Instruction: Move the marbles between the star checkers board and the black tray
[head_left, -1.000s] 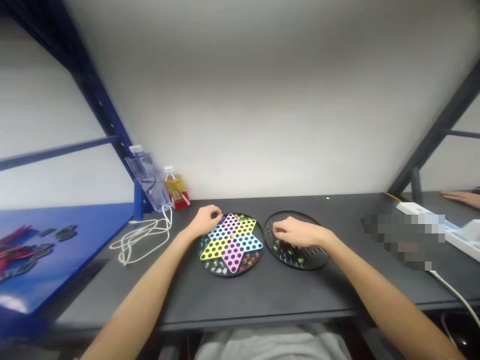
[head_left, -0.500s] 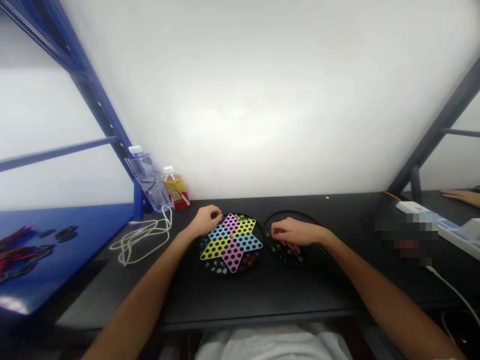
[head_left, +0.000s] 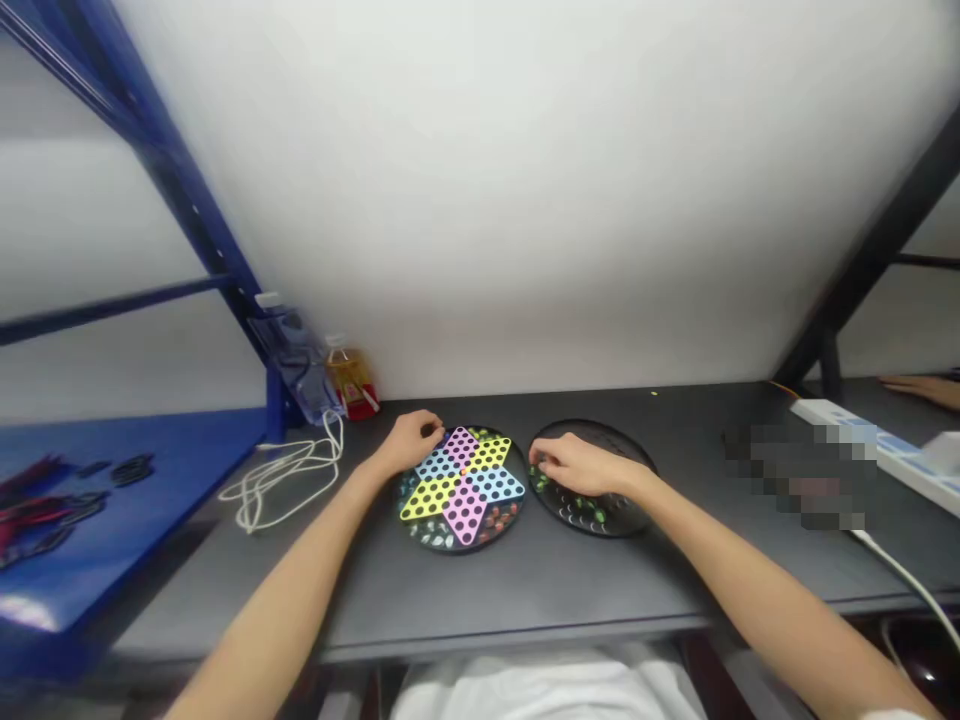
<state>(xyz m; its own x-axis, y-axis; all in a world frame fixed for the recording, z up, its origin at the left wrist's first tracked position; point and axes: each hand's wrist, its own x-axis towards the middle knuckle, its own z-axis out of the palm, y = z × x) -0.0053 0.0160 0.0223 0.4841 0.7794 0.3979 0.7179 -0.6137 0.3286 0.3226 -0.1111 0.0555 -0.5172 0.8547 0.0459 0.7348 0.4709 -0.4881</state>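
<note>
A Chinese checkers board (head_left: 463, 505) lies on the dark table, a star of pink, yellow and blue points with dark holes. Around the star, under its edges, sit marbles sorted by colour, white and red ones nearest me. My left hand (head_left: 411, 440) rests at the board's upper left rim with fingers curled; whatever they grip is hidden. To the right is a round black lid (head_left: 637, 515) with several green marbles (head_left: 589, 508) inside. Over it my right hand (head_left: 581, 464) reaches down at the left side, fingers bent together close to a green marble; their tips are partly hidden.
A white cable (head_left: 259, 490) lies coiled at left, before a clear bottle (head_left: 300, 365) and a bottle of yellow drink (head_left: 351, 382). A blue surface (head_left: 142, 520) holds red and black items. At right are a power strip (head_left: 889, 455) and another person's hand (head_left: 926, 388).
My right hand has shifted slightly left within the lid, its fingers drawing to the left rim and uncovering green marbles. My left hand stays at the board's rim.
</note>
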